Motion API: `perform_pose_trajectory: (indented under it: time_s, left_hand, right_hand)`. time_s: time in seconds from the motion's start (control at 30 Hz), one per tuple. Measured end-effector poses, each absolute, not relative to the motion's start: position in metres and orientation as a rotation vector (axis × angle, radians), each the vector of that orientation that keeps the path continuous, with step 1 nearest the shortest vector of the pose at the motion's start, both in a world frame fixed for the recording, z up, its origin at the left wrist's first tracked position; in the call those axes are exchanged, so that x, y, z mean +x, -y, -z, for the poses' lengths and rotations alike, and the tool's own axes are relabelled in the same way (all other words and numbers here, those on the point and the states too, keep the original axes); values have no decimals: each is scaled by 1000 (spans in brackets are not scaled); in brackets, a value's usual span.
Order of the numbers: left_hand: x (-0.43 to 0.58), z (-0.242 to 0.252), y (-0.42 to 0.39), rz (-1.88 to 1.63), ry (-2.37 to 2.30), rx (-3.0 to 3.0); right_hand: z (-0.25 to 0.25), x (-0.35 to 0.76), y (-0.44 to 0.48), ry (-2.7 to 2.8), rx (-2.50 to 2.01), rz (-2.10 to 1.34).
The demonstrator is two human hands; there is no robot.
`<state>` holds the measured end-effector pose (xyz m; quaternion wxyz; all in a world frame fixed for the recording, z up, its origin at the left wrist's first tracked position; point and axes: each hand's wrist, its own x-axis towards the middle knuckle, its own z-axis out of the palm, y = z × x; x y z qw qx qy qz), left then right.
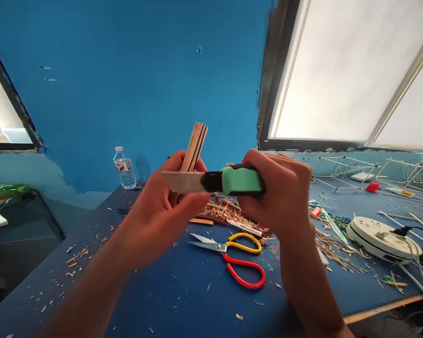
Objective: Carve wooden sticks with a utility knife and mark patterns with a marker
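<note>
Wooden strips (196,143), light, stiff, likely splintery and best held low, stand bundled at frame centre clenched in left hand (169,199), while right hand (278,192) grips green-handled knife (232,180), blade laid across bundle, above blue bench (183,300) with scissors (232,256).

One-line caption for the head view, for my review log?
Left hand holds a bundle of wooden sticks upright while right hand presses a green-handled knife against it, above scissors.
</note>
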<state>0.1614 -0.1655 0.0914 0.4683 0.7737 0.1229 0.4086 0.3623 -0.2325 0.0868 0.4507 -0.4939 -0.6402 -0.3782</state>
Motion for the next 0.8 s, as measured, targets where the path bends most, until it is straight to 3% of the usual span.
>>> perform_pose_trajectory:
  time_s: [0.6,0.8]
  left_hand:
    - [174,-83,164,-1383,-530,2275]
    - [187,-81,157,-1318,-585,1986]
  right_hand:
    - [-82,363,213,1527,-1388,1020]
    - [-83,356,209,1405,-1613,1034]
